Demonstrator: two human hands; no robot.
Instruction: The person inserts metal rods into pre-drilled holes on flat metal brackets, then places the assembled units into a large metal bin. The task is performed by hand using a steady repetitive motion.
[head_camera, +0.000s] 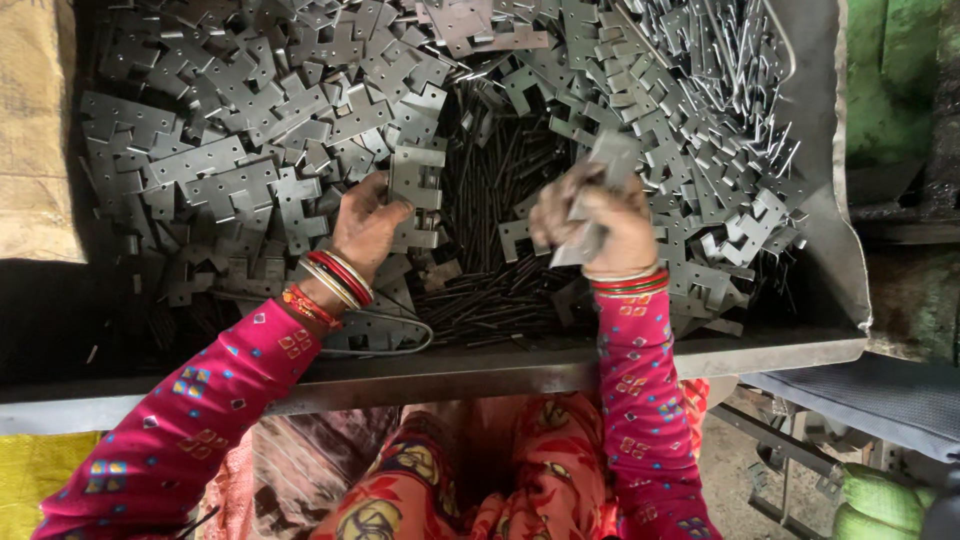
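A big heap of flat grey notched metal plates (240, 160) fills a metal tray (700, 352). In the middle of the heap lies a pile of thin dark metal pins (490, 290). My left hand (365, 225) grips one notched plate (416, 180) at the edge of the heap. My right hand (600, 225) is closed on a folded metal piece (600, 175), held above the pins. Both wrists carry red and gold bangles, and the sleeves are pink.
More plates stand on edge at the tray's far right (720, 110). A bent wire loop (385, 335) lies by my left wrist. Sacking (35, 130) sits at the left, a green surface (890, 70) at the right, a yellow cloth (40, 470) below.
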